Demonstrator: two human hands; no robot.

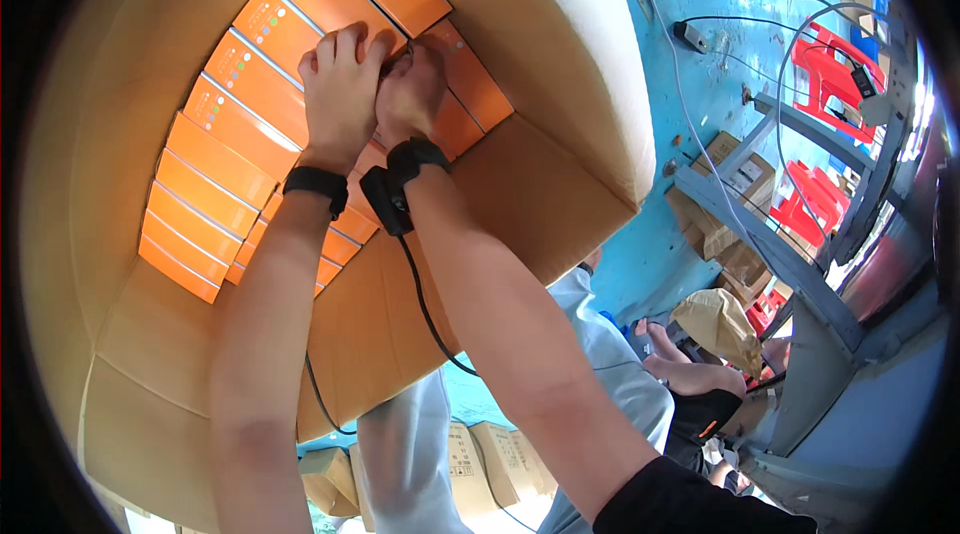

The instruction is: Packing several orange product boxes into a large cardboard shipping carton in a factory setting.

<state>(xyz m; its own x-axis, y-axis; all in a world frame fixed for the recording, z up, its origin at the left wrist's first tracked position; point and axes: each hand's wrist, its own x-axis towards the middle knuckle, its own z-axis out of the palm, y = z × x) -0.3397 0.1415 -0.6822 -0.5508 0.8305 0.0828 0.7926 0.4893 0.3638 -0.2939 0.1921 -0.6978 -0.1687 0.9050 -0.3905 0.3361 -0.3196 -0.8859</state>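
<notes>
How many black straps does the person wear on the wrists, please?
2: the left strap circles the wrist of the left hand, the right strap that of the right hand. None seems hidden.

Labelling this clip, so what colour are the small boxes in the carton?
The small boxes are orange, best seen in the head view.

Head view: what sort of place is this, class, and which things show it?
Probably a workshop or packing area: rows of orange boxes sit inside a large cardboard carton, more cartons stand beyond it, and red stools are beside a metal frame.
</notes>
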